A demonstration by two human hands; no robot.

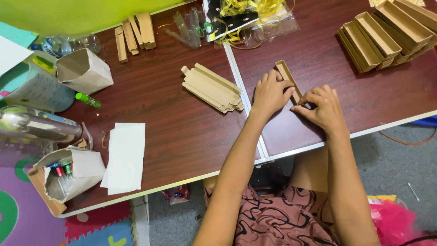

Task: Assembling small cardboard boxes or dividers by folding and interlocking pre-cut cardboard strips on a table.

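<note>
The left hand [269, 93] presses down on a narrow cardboard tray [288, 80] lying on the desk [168, 118], fingers closed over its left wall; the right hand [323, 108] pinches the tray's near end, fingertips together on the flap there. The tray sits right of the desk seam, between a pile of flat blanks [213, 87] to the left and a stack of finished trays [387, 34] far right. The thin card could crease off its fold line if the right hand squeezes too hard (the walls look flimsy). If the left hand eases, the tray may skid toward the far side, and the end flap could spring open.
</note>
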